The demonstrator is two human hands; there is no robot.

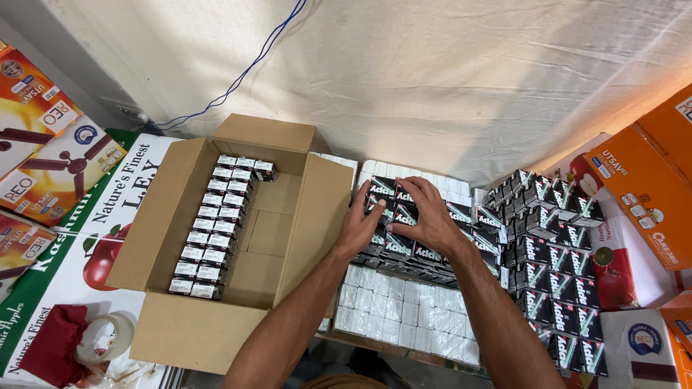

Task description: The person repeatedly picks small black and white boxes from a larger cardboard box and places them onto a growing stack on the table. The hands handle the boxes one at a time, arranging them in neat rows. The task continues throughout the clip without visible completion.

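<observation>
An open brown cardboard carton (317, 209) stands left of centre, with two rows of small black-and-white boxes (213, 229) lined along its left side. To its right lies a stack of the same small black boxes (461, 220). My left hand (360, 223) presses against the left end of a group of these boxes. My right hand (424, 212) lies over the top of that same group, fingers spread across it. Both hands clasp the group between them.
More small black boxes (555, 266) are piled at the right. White box ends (404, 310) show below the stack. Orange cartons (641, 194) sit at far right and far left. A tape roll (108, 337) and red cloth (54, 342) lie bottom left. A white sheet hangs behind.
</observation>
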